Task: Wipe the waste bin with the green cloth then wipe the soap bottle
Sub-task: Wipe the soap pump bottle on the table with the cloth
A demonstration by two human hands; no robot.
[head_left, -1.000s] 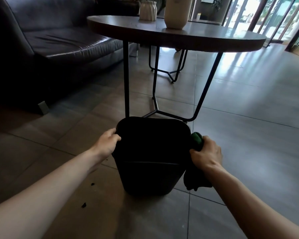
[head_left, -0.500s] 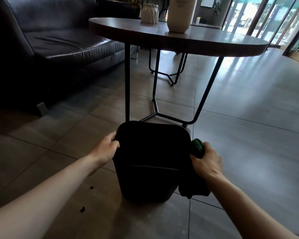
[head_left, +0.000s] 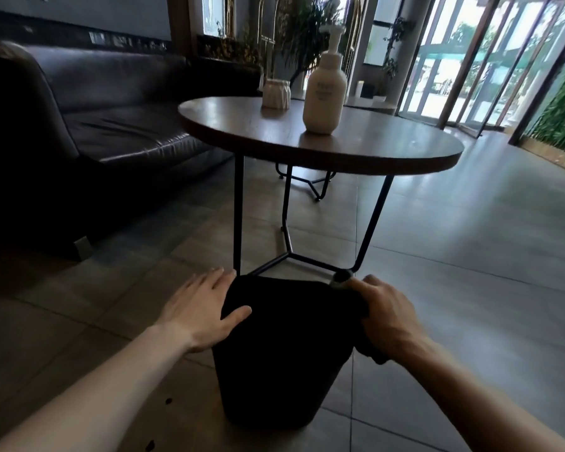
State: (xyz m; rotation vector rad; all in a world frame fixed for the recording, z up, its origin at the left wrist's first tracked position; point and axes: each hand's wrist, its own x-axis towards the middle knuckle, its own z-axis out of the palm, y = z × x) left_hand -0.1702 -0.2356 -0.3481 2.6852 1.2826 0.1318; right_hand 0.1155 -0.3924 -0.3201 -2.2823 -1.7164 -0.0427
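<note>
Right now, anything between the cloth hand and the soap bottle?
Nothing visible blocks it. The right hand grips the cloth at the bin rim on the floor; the soap bottle stands on the table above and beyond, open air between.

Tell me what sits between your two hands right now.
The black waste bin stands between them in the head view: left hand rests on its left rim, right hand grips the cloth at its right.

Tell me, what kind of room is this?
Probably a lobby or lounge. A dark leather sofa sits beside a round side table, tall glass doors let in daylight, and potted plants stand behind.
</note>
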